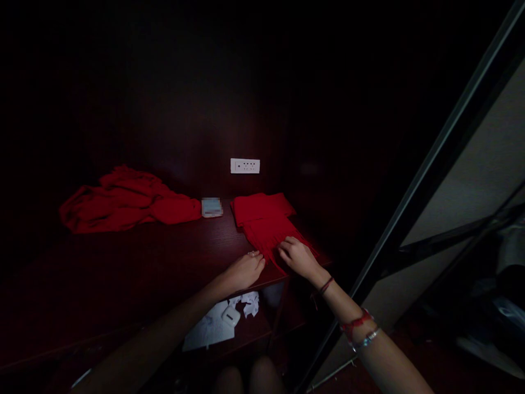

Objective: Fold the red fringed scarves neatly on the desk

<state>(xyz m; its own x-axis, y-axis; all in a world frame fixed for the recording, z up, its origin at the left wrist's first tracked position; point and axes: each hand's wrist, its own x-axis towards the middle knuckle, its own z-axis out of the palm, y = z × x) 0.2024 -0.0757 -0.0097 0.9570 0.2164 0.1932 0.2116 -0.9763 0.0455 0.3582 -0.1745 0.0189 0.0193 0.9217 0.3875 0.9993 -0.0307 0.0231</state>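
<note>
shelf spreads wide to lower left, its front edge crossing lower centre | door frame slants down right side | red scarf at centre | left hand, right hand: curled at its fringe, cannot tell if pinching

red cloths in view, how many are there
2: a crumpled cloth at the left, and a folded, fringed cloth below the white wall socket. Others could be hidden within the folds.

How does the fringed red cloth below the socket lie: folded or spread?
Folded: the fringed red cloth lies in overlapping layers; only its fringe fans out loosely.
</note>
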